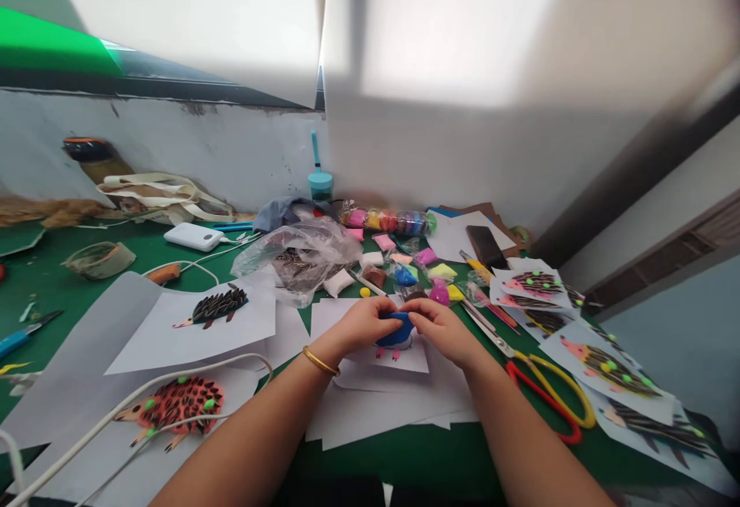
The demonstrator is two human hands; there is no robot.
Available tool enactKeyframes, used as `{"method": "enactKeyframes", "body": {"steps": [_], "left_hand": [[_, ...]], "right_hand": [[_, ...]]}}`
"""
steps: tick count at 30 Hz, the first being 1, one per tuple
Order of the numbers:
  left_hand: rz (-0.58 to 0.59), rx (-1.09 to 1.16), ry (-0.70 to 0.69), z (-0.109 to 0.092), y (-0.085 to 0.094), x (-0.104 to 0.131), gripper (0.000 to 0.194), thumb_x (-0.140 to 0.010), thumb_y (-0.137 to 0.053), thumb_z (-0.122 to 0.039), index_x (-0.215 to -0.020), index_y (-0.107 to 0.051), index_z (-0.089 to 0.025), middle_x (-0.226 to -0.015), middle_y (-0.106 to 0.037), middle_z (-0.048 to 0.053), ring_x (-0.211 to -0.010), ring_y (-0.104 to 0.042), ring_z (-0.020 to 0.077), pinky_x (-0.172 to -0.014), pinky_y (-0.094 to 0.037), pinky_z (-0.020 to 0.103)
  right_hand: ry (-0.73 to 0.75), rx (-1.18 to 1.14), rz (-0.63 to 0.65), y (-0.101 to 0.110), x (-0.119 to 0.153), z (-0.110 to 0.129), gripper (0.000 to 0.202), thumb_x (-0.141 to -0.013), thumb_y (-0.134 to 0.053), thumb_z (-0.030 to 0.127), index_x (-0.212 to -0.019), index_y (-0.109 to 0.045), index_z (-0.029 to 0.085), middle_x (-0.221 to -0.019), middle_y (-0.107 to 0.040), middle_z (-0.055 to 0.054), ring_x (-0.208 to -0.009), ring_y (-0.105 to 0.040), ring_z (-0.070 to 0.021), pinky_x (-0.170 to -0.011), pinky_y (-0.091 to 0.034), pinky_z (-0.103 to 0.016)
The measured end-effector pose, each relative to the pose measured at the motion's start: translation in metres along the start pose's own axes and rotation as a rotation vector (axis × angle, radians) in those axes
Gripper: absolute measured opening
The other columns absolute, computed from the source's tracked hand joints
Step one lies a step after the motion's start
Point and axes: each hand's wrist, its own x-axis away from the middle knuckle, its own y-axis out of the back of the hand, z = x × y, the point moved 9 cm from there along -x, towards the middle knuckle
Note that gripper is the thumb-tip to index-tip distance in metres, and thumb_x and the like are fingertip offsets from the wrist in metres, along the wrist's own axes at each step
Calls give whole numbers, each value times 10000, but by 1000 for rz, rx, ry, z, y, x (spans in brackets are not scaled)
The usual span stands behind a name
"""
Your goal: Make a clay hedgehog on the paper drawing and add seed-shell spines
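Both hands meet over a white sheet of paper (413, 360) in front of me. My left hand (367, 324), with a gold bangle at the wrist, has its fingers closed on the left and upper edge of a blue piece of modelling clay (395, 331). My right hand (438, 325) pinches the right edge of the same piece. Small pink clay feet (395, 355) show on the paper just below it. My fingers hide part of the blue clay's outline.
Scissors (523, 357) with red and yellow handles lie right of my forearm. Hedgehog pictures (607, 364) lie on the far right, and another hedgehog picture (179, 407) on the left under a white cable (132, 399). Bagged clay (406, 274) and a plastic bag (306, 253) are beyond.
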Motion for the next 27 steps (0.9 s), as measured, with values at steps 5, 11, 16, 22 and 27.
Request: {"method": "enactKeyframes", "body": {"steps": [5, 11, 16, 22, 27], "left_hand": [[5, 6, 9, 4, -2, -1, 200, -773, -628, -341, -838, -686, -161, -802, -668, 18, -723, -589, 152, -601, -445, 222], [1, 134, 20, 12, 1, 0, 434, -696, -738, -340, -1079, -624, -171, -926, -689, 47, -797, -637, 179, -663, -490, 253], [73, 51, -27, -3, 3, 6, 432, -670, -785, -383, -1037, -672, -187, -962, -674, 35, -870, -631, 206, -744, -487, 283], [38, 170, -40, -4, 7, 8, 734, -569, -875, -341, -1238, -599, -214, -1064, -641, 64, -951, -612, 228, -824, -486, 331], [-62, 489, 25, 9, 12, 5, 586, -815, -653, -539, -1253, -561, -160, -955, -637, 66, -837, -600, 172, -733, -482, 297]], "right_hand": [[-44, -84, 40, -7, -1, -11, 233, -817, -660, 345, -994, -655, 193, -940, -686, -32, -867, -635, -195, -782, -499, -327], [7, -160, 20, -6, 0, -8, 172, -805, -687, 322, -914, -638, 199, -852, -635, -3, -797, -593, -167, -724, -469, -295], [65, -214, -54, 4, 2, -2, 170, -780, -713, 312, -891, -642, 203, -844, -620, 0, -788, -578, -160, -734, -468, -293], [43, -249, -116, 9, 2, -9, 254, -782, -709, 406, -912, -615, 209, -873, -612, -14, -799, -573, -173, -732, -474, -305], [-15, -329, -122, 5, 2, -15, 256, -817, -696, 418, -926, -599, 207, -832, -577, 5, -722, -538, -139, -653, -449, -272]]}}
